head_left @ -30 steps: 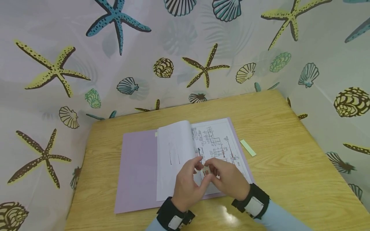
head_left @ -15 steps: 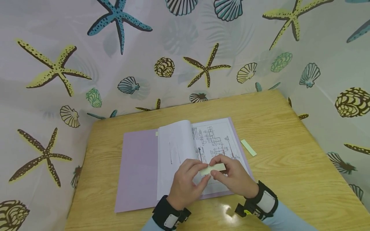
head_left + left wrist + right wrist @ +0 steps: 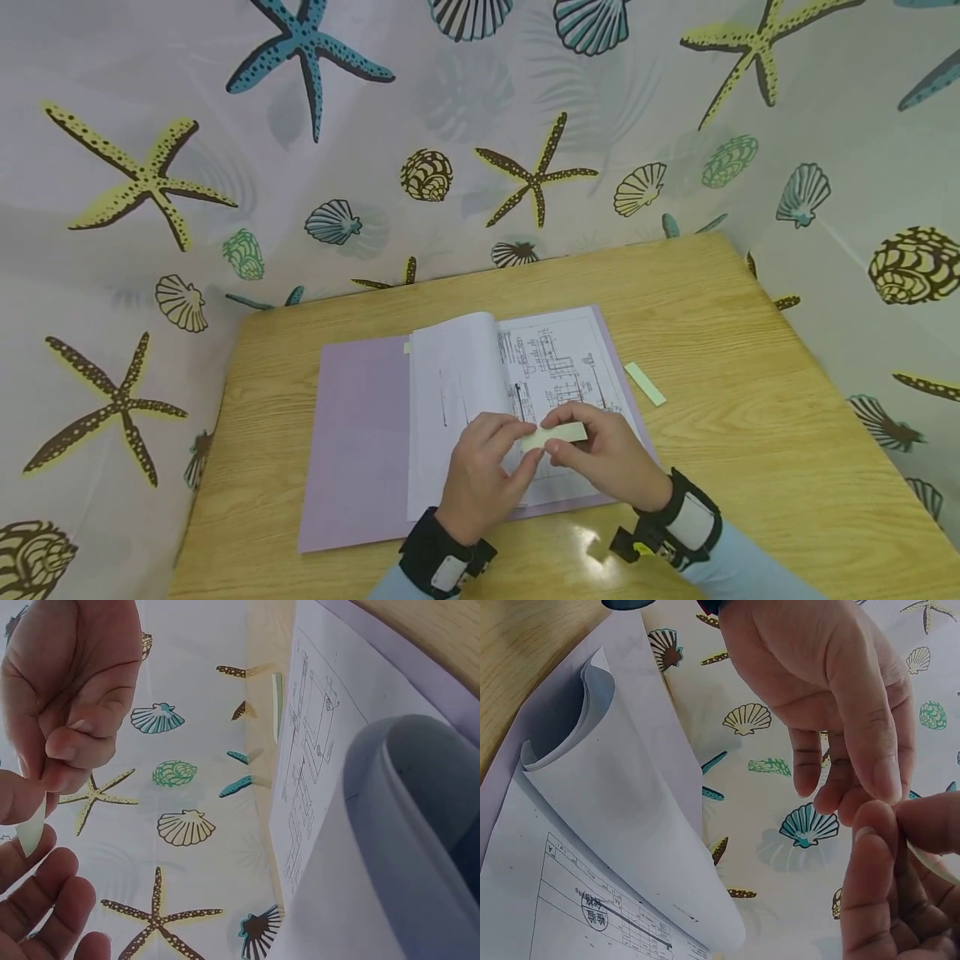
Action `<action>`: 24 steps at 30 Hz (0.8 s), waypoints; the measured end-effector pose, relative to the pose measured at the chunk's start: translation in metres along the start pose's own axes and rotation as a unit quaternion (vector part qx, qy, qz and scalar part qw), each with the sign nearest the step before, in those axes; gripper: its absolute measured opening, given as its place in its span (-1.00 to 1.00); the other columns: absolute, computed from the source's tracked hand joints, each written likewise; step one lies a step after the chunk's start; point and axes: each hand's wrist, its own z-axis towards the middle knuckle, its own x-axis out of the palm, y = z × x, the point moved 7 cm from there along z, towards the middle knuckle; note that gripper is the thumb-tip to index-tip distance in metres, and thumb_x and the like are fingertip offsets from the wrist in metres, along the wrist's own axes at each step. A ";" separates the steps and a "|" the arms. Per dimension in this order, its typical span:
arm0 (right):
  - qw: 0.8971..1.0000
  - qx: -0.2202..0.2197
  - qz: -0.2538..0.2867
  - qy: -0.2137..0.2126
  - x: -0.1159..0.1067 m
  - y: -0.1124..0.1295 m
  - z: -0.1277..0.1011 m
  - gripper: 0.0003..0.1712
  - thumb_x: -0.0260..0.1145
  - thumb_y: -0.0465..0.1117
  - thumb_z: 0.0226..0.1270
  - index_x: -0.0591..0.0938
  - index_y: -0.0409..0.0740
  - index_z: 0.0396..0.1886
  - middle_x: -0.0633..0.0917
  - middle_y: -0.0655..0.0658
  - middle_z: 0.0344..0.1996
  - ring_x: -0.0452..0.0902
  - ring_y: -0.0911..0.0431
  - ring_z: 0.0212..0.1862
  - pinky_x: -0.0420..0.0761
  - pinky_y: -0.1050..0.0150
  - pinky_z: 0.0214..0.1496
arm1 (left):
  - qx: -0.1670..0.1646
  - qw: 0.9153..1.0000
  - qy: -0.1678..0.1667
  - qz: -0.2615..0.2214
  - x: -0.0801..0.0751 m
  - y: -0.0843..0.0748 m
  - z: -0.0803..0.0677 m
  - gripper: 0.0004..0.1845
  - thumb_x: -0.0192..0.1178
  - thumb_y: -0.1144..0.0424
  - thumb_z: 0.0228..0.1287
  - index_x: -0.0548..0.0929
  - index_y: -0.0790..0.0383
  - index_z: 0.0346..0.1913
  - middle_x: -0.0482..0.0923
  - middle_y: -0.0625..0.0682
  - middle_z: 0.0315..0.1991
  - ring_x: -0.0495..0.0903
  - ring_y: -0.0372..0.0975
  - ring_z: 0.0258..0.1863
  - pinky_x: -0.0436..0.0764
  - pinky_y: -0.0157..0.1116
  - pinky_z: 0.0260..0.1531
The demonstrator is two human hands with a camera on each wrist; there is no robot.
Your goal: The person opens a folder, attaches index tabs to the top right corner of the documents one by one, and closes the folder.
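Observation:
Both hands meet over the lower part of an open lilac folder (image 3: 360, 442) that lies on the wooden table (image 3: 750, 467). Between them is a pale green sticky strip (image 3: 557, 434). My left hand (image 3: 487, 467) pinches its left end and my right hand (image 3: 600, 458) pinches it from the right. The left wrist view shows the strip's edge (image 3: 31, 825) between the fingertips. Under the hands lies a printed diagram sheet (image 3: 558, 367). A white page (image 3: 450, 400) curls up and over to the left of it, its curl (image 3: 615, 817) also showing in the right wrist view.
A second pale green strip (image 3: 645, 384) lies on the table just right of the folder. A curtain with starfish and shell prints (image 3: 450, 150) closes in the table at the back and both sides. Black wristbands (image 3: 667, 521) sit on both wrists.
One second ago the fingers worked close together with the strip barely showing. It then came out lengthwise between the two hands. In the last half second almost nothing moved.

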 end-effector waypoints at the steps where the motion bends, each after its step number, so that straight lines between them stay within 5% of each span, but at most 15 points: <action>1: 1.000 0.007 -0.009 -0.007 -0.002 -0.002 0.001 -0.78 0.29 -0.38 0.30 0.56 -0.29 -0.07 0.62 -0.24 -0.11 0.69 0.13 -0.37 0.69 0.20 -0.35 | -0.003 1.000 0.004 0.007 0.002 0.000 0.000 -0.73 0.33 0.17 0.17 0.67 0.18 -0.08 0.59 -0.07 -0.19 0.55 -0.25 -0.13 0.55 -0.35 -0.15; 6: 0.995 0.039 -0.074 -0.054 -0.024 -0.015 0.010 -0.87 0.31 -0.33 0.29 0.60 -0.21 -0.18 0.64 -0.17 -0.22 0.68 0.14 -0.39 0.68 0.22 -0.37 | -0.022 0.999 0.030 0.031 0.011 0.000 -0.005 -0.57 0.30 0.19 0.19 0.56 0.22 0.11 0.53 0.01 -0.05 0.49 -0.20 -0.01 0.55 -0.32 -0.05; 12: 0.984 0.094 -0.120 -0.093 -0.062 -0.031 0.023 -0.91 0.31 -0.24 0.30 0.62 -0.11 -0.22 0.66 -0.14 -0.21 0.70 0.10 -0.37 0.67 0.19 -0.39 | -0.020 0.997 0.056 0.048 0.022 -0.009 -0.011 -0.56 0.32 0.22 0.13 0.57 0.23 0.09 0.51 -0.01 -0.07 0.47 -0.20 0.01 0.52 -0.29 0.00; 15: 0.976 0.128 -0.139 -0.109 -0.081 -0.042 0.033 -0.84 0.30 -0.19 0.30 0.62 -0.12 -0.16 0.65 -0.16 -0.13 0.69 0.04 -0.35 0.60 0.20 -0.39 | -0.008 0.992 0.099 0.080 0.033 -0.012 -0.013 -0.59 0.33 0.16 0.13 0.60 0.19 0.06 0.53 -0.04 -0.10 0.48 -0.21 -0.02 0.51 -0.28 0.00; 24: 0.947 0.197 -0.216 -0.131 -0.118 -0.082 0.073 -0.72 0.32 -0.12 0.31 0.62 -0.16 -0.06 0.62 -0.19 0.00 0.63 -0.02 -0.24 0.55 0.19 -0.24 | 0.008 0.936 0.305 0.176 0.086 -0.007 -0.038 -0.40 0.31 -0.13 0.15 0.53 0.05 0.21 0.46 0.05 0.22 0.31 0.02 0.30 0.30 0.23 0.17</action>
